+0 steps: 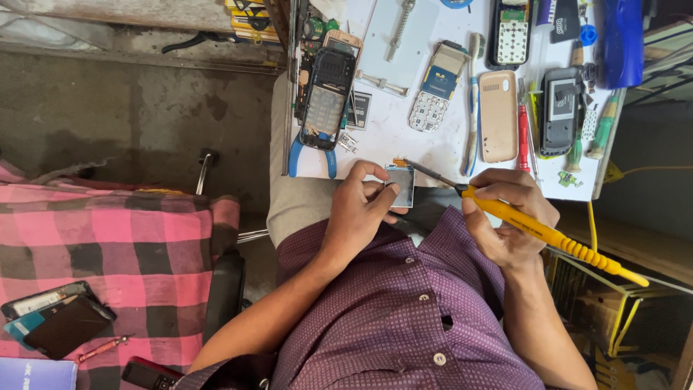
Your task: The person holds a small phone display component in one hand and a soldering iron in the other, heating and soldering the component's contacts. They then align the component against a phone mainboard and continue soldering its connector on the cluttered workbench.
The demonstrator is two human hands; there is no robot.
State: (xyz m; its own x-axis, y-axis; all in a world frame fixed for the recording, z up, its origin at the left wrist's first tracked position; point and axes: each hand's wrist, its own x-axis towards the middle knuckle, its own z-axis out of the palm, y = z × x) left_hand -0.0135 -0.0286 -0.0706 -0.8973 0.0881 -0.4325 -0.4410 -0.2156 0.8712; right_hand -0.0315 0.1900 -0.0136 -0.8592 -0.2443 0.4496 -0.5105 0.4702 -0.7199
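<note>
Iron tip met the display's upper left corner

Fingers of the left hand (357, 209) pinched a small rectangular silver-framed display module (401, 185) by its left side, thumb below and forefinger curled over the top, and held it just off the near edge of the white bench (390, 123), above the lap. The right hand (509, 217) had its grip closed around the front of a long yellow-handled soldering iron (548, 235), near where the dark metal shaft left the handle.

The iron's long axis ran on a slant: the ribbed yellow tail pointed away toward the person's lower right, and the thin shaft reached up and left, across the top of the module, so that the tip lay at the small orange tab at the module's upper left corner. Whether tip and tab touched could not be told. The module therefore lay to the left of the right hand's grip, along the line of the shaft, and the left hand was the nearer of the two to it, in contact with it.

On the bench beyond lay an opened dark phone body (326, 97) over blue-handled pliers (310, 159), a beige phone back cover (498, 115), and a red-handled screwdriver (523, 137), all well apart from both hands.
</note>
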